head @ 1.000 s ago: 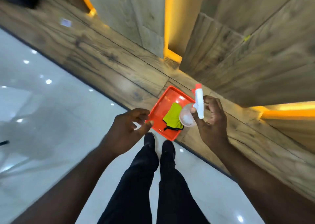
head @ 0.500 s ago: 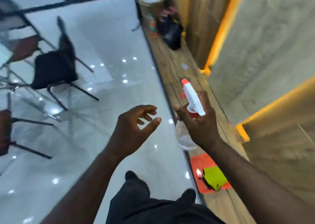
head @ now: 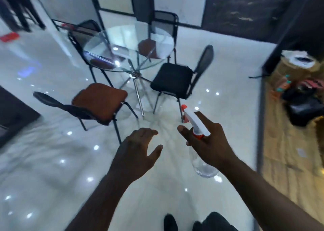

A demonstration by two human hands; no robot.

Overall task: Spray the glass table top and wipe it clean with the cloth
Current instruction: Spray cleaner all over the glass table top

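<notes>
A round glass table top (head: 122, 37) on chrome legs stands ahead across the white floor, well beyond both hands. My right hand (head: 208, 143) grips the neck of a clear spray bottle (head: 201, 167) with a white and orange trigger head (head: 192, 120), nozzle pointing up and left. My left hand (head: 138, 150) hangs in the air beside it, fingers relaxed and holding nothing. No cloth is in view.
Several black-framed chairs ring the table: a brown-cushioned one (head: 100, 102) at front left, a black-cushioned one (head: 173, 79) at front right. A wooden strip (head: 287, 169) runs along the right with bags (head: 305, 107) and a wicker bin (head: 294, 64). My feet (head: 171, 223) show below.
The view has swung from the wooden strip and orange tray to the glass table and chairs. My right hand still holds the bottle; my left hand left the tray and holds nothing.
</notes>
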